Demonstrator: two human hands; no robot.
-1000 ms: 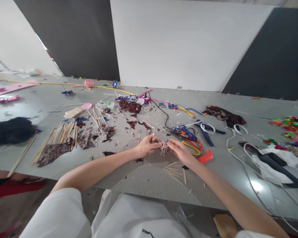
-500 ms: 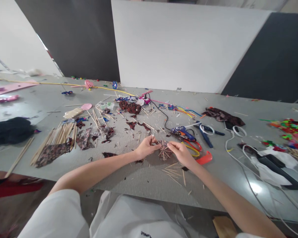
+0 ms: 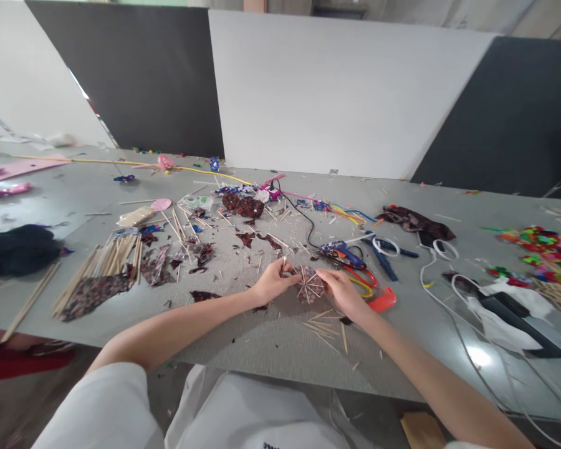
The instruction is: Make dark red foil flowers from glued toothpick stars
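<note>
Between my two hands, near the middle of the table, is a round patterned cloth disc (image 3: 310,288) with thin wooden sticks laid on it like spokes. My left hand (image 3: 275,280) grips the disc's left edge, its fingers closed and the thumb lying toward the spokes. At the disc's upper right edge, my right hand (image 3: 340,288) is closed in a pinch on it. Short pointed sticks (image 3: 321,328) lie loose just below the disc. A blue glue gun (image 3: 343,252) rests up and right of my right hand.
Blue-handled pliers (image 3: 384,259), orange-handled scissors (image 3: 384,300) and white cables (image 3: 425,280) lie on the right. Bundled sticks (image 3: 116,255) on patterned cloth (image 3: 93,294) are at left. Cloth scraps (image 3: 245,239) and a dark red cloth piece (image 3: 243,204) sit beyond my hands.
The camera view has tilted up slightly. My right fingers have shifted a little along the disc's edge, and more of its right side shows.
</note>
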